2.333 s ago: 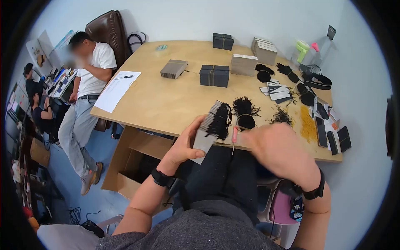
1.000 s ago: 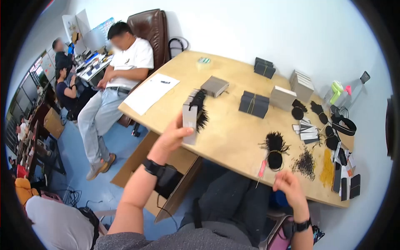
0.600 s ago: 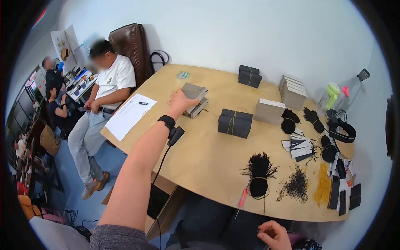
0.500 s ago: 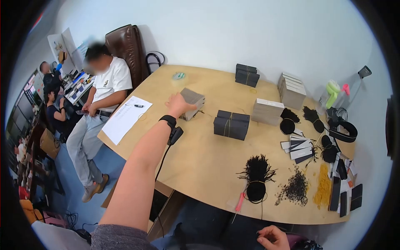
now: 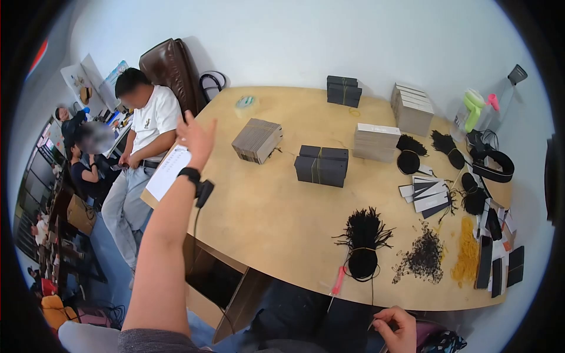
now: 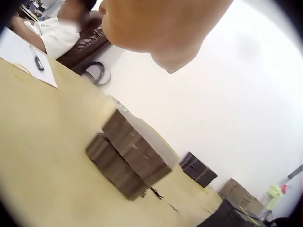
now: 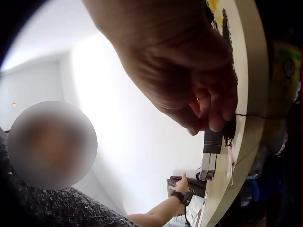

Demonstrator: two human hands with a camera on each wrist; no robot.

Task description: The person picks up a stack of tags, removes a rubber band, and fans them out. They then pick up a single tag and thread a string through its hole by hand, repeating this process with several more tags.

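Observation:
My left hand (image 5: 197, 141), fingers spread and holding nothing, hovers over the far end of the paper sheet (image 5: 169, 170). Right of it, a grey block of stacked cards (image 5: 257, 132) with black cords at its side lies on the table. The left wrist view shows an upper block (image 6: 135, 146) resting askew on a lower one (image 6: 113, 165). My right hand (image 5: 397, 329) is at the front table edge, thumb and fingers curled together, below a black tasselled cord bundle (image 5: 362, 262). A thin dark sliver shows at its fingertips; I cannot tell whether they pinch it.
Banded dark card stacks (image 5: 321, 167) and pale grey stacks (image 5: 376, 144) stand farther back. Toward the right lie black bits (image 5: 422, 259), yellow bands (image 5: 465, 259) and loose tags (image 5: 428, 197). A red-handled tool (image 5: 339, 281) overhangs the front edge. A seated person (image 5: 154, 117) is at left.
My left hand carried a grey card block with black cords to the back, set it on the other block, released it and moved left. The right hand drew back to the front edge.

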